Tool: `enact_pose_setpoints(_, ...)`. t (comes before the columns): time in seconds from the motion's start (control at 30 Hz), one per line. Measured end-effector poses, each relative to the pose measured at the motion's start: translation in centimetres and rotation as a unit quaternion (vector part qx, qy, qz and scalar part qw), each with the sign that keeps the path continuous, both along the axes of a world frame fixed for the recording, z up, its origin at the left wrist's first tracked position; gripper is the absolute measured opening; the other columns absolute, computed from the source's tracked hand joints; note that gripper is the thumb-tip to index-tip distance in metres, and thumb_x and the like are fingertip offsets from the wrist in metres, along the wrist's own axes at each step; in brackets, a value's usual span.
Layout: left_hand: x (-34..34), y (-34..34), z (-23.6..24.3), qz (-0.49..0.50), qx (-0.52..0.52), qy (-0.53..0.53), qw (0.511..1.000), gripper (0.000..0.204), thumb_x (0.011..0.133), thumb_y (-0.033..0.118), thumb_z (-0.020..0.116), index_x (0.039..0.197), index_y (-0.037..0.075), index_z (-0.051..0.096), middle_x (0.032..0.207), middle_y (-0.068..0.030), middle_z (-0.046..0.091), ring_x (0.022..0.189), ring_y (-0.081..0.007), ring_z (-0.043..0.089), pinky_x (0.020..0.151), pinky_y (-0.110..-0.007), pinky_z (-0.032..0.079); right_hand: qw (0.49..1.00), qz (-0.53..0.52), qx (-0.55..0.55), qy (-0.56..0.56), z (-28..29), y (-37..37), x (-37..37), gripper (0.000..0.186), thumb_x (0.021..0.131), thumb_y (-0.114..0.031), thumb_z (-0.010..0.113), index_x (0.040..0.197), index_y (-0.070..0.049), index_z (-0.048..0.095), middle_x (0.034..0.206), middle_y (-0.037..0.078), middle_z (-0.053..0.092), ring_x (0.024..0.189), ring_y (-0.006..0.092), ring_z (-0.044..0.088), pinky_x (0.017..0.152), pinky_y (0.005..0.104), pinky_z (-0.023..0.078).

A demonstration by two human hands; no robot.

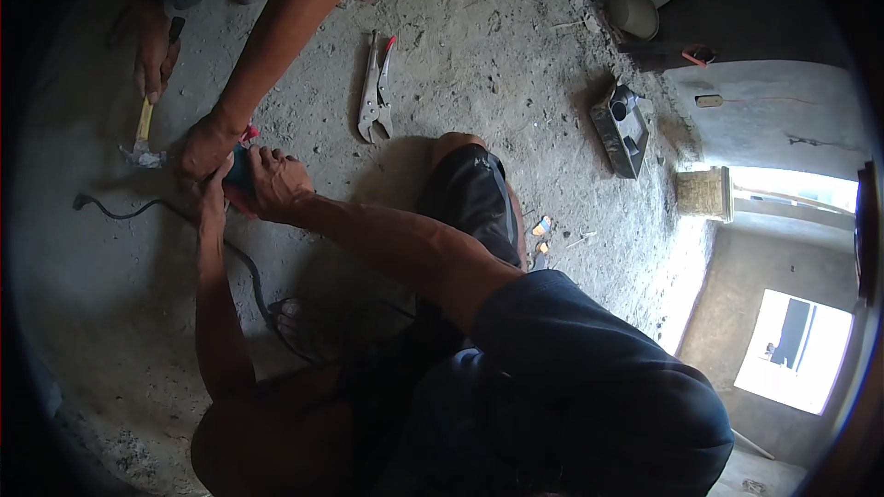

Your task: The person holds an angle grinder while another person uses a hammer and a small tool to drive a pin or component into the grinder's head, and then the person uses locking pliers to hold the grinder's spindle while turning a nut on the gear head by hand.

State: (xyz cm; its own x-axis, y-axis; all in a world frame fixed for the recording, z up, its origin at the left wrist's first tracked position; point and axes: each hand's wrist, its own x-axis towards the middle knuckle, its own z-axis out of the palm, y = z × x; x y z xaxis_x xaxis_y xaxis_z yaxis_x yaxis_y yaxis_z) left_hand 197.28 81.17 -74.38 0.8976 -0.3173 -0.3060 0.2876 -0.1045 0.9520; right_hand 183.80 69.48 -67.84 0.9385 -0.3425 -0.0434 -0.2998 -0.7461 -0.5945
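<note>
Both my hands meet at a teal and red tool (239, 172), mostly covered by fingers, so its exact kind does not show. My right hand (279, 181) is closed over its right side. From below, my left hand (213, 191) closes around its left side, fingers partly hidden. A co-worker's hand (209, 144) presses in at the same spot, touching or very near my left fingers. The co-worker's other hand (152, 60) holds a claw hammer (145, 124) by its yellow handle, head down near the floor. A black cable (244, 260) runs past beneath my left hand.
Locking pliers (375, 97) lie on the rough, dusty concrete floor (497, 64). To the right are a dark tray (619, 133) with items in it, a pale bucket (633, 16) and a block (703, 193). My bent knee (465, 175) is close by my right forearm.
</note>
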Motion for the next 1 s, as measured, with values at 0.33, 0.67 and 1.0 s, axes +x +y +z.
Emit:
enact_pose_setpoints(0.33,-0.8,-0.3,1.6,-0.004,-0.014,0.057,0.998,0.042,0.084,0.017,0.079,0.118,-0.004,0.068,0.122,-0.0044,0.066,0.105,-0.0143,0.058,0.094,-0.031,0.044,0.999,-0.005,0.019,0.032,0.1,0.0,0.1,0.084,0.071,-0.044,0.082,0.127,0.003,0.04,0.119,0.023,0.056,0.108,0.0365,0.061,0.09,0.045,0.05)
enact_pose_setpoints(0.67,-0.9,-0.4,2.0,-0.009,0.003,0.061,0.998,0.045,0.081,0.029,0.082,0.118,0.007,0.07,0.12,0.0016,0.064,0.109,-0.0149,0.054,0.095,-0.034,0.04,1.0,-0.007,-0.011,0.009,0.6,0.1,0.0,0.074,0.077,-0.045,0.076,0.122,0.003,0.042,0.112,0.022,0.058,0.103,0.0378,0.062,0.085,0.046,0.054)
enact_pose_setpoints(1.0,0.0,-0.1,0.7,-0.011,0.049,-0.016,0.999,0.039,0.085,0.018,0.078,0.117,-0.001,0.068,0.122,-0.0066,0.066,0.106,-0.0177,0.058,0.097,-0.033,0.043,1.0,-0.006,-0.013,0.007,-0.1,0.1,0.0,0.077,0.08,-0.053,0.073,0.122,0.004,0.043,0.115,0.021,0.057,0.104,0.0337,0.062,0.083,0.0435,0.054)
